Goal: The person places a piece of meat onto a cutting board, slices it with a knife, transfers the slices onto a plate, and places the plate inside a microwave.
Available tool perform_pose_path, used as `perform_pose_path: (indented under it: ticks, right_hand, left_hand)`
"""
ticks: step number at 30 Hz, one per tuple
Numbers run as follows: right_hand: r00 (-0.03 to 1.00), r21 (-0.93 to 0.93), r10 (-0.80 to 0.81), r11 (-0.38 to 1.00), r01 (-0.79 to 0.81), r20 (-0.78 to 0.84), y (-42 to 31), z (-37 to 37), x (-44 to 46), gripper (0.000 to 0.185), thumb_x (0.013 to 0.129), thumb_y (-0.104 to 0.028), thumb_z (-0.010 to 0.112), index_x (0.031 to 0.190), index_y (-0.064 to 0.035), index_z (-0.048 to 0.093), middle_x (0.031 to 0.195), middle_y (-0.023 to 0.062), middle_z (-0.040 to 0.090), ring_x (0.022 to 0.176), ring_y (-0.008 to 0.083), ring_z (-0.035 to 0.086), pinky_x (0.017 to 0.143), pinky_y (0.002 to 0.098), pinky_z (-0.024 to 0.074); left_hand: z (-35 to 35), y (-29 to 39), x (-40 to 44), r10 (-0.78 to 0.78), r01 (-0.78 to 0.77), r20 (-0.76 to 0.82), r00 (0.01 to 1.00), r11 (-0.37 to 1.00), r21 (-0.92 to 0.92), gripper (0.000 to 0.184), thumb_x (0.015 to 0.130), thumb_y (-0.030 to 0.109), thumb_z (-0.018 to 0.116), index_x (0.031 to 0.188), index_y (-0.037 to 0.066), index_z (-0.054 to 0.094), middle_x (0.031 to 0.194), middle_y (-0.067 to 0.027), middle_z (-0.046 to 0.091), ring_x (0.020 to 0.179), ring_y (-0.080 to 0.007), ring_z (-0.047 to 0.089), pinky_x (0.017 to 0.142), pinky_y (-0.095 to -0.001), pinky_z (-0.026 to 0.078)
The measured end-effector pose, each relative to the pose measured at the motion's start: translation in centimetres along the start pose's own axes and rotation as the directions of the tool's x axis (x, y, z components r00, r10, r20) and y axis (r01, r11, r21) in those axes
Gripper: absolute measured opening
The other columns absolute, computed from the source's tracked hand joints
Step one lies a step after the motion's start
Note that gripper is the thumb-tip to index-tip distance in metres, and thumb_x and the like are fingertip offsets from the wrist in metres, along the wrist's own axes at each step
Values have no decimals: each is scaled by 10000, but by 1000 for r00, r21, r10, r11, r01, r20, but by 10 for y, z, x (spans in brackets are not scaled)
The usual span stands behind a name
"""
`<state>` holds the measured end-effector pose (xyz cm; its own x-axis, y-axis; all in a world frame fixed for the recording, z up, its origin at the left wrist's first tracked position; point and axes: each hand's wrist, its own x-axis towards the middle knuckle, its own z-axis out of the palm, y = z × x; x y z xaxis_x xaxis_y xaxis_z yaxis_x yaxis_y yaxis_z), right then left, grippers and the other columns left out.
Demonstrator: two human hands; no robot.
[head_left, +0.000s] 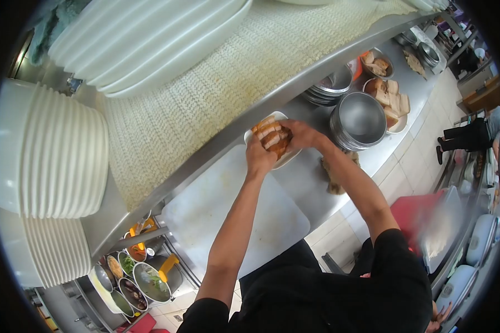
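Observation:
Browned slices of pork belly (270, 135) lie in a row in a white dish (286, 161) just beyond the cutting board. My left hand (259, 157) is curled against the near left side of the slices. From the right, my right hand (301, 135) presses on the other side, its fingertips partly hidden behind the meat. Between them, both hands grip the pork. The white cutting board (233, 205) lies below my left forearm.
Stacked metal bowls (362, 119) stand right of the dish, near a plate of pork blocks (391, 100) and a crumpled cloth (334, 180). A shelf edge (216, 133) overhangs the counter, carrying stacked white plates (150, 44). Ingredient containers (153, 283) sit lower left. Another person (478, 136) stands far right.

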<state>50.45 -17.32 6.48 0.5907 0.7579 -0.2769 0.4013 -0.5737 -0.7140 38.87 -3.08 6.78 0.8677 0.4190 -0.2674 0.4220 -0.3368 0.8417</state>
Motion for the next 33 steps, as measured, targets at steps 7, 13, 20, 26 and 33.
perform_pose_path:
  ticks: [7,13,20,26,33]
  right_hand:
    - [996,2,60,998,-60,61,-6,-3,3,839,547,-55,848,1324,-31,532,1196,159,636,1118,308,608,969,354,489]
    - [997,51,47,997,-50,60,0,1,5,845,564,-58,838,1342,-17,512,1207,177,640,1123,311,611,982,353,481]
    - [997,92,62,994,-65,34,1,3,-1,934,567,-71,831,1409,8,435,1227,201,631,1126,313,612,990,350,476]
    - [998,26,56,998,-56,7,4,6,-1,958,576,-64,818,1435,-3,399,1224,209,628,1128,316,611,987,354,478]
    - [976,41,44,998,-37,-212,-13,3,-35,880,645,-39,799,1426,-7,396,1228,190,622,1079,312,625,933,365,515]
  left_hand:
    - [-5,16,-6,-58,58,38,998,998,8,590,737,-7,658,1304,-22,494,1242,-214,614,1183,-332,593,1010,-363,470]
    - [-3,15,-11,-85,85,53,995,996,-8,699,681,58,703,1346,23,493,1259,-186,623,1212,-308,580,1018,-356,455]
    - [-1,13,-14,-75,75,4,997,997,13,582,715,28,655,1281,-12,523,1191,-219,650,1162,-342,607,991,-369,473]
    - [-1,12,-12,-102,102,-5,995,993,59,599,679,77,725,1249,-2,557,1199,-208,647,1147,-345,614,981,-365,479]
    - [-21,19,-42,-18,25,-119,993,998,56,536,696,167,782,1142,-48,579,1050,-211,682,959,-303,689,838,-363,551]
